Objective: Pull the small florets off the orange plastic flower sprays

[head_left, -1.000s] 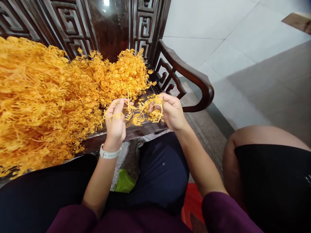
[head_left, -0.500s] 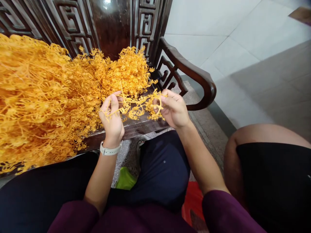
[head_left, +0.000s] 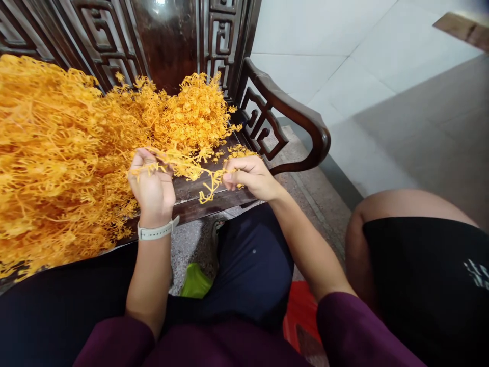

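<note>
Between my hands stretches a thin yellow plastic sprig (head_left: 208, 176) with small branching tips. My left hand (head_left: 153, 186), with a pale watch band (head_left: 157, 232) at the wrist, is closed on the sprig's left part, palm turned up. My right hand (head_left: 250, 176) pinches its right end between thumb and fingers. A big heap of the same yellow sprigs (head_left: 69, 168) covers the left of the dark wooden bench (head_left: 194, 204), just beyond my left hand. Behind my right hand lies a small yellow bunch (head_left: 241, 151) on the seat.
A carved back (head_left: 168, 46) and a curved armrest (head_left: 301, 112) bound the bench. On the right is another person's bent knee (head_left: 412, 204). A green object (head_left: 195, 281) and a red one (head_left: 300, 306) lie low by my legs. Tiled wall (head_left: 305, 30) stands at the right.
Both hands have shifted left, the left one farther, so they are wider apart. The right hand has turned its knuckles upward. The sprig is now stretched out more between them.
</note>
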The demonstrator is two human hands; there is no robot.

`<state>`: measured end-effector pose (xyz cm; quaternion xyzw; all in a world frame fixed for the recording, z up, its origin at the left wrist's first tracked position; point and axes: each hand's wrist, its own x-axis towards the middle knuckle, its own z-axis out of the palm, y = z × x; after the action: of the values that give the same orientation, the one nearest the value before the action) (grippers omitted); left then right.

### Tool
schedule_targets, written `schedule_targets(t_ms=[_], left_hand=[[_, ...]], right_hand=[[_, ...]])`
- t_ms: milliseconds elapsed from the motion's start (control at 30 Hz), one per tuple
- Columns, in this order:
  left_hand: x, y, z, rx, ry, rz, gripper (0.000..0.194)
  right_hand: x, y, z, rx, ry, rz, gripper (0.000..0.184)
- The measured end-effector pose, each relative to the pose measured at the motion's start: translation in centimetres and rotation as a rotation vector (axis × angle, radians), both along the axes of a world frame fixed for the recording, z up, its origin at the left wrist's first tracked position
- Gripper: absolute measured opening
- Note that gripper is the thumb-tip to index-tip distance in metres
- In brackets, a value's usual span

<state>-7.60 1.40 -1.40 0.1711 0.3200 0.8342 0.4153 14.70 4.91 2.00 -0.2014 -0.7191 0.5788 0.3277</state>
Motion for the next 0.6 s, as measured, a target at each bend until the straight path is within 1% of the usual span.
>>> schedule_targets(t_ms=[100,200,333,500,567,600], left_hand=[[-0.3,-0.1,0.5,-0.009,-0.179,-0.015,0.025],[-0.7,-0.2,0.3,-0.034,-0.288,-0.033,0.025],[-1.5,-0.4,0.1,-0.041,-0.282,-0.077,0.027],[-1.5,-0.7,0.8,0.004,-0.26,-0.094,0.03],[-1.7,-0.7,0.6,-0.004,-0.208,-0.098,0.031],[-2.1,-0.7,0.3,-0.004,-0.155,-0.089,0.029]], right_hand=[[-0.2,-0.1,0.4,0.073,-0.088,0.091,0.033],[-0.4,-0.2,0.7,0.111,-0.209,0.227,0.034],[-0.4,-0.1,0.9,0.142,-0.269,0.296,0.037],[-0.4,0.0,1.0,0.132,-0.26,0.349,0.037],[-0.4,0.1,1.0,0.136,-0.254,0.352,0.036],[-0.3,0.1,1.0,0.145,-0.246,0.359,0.036]])
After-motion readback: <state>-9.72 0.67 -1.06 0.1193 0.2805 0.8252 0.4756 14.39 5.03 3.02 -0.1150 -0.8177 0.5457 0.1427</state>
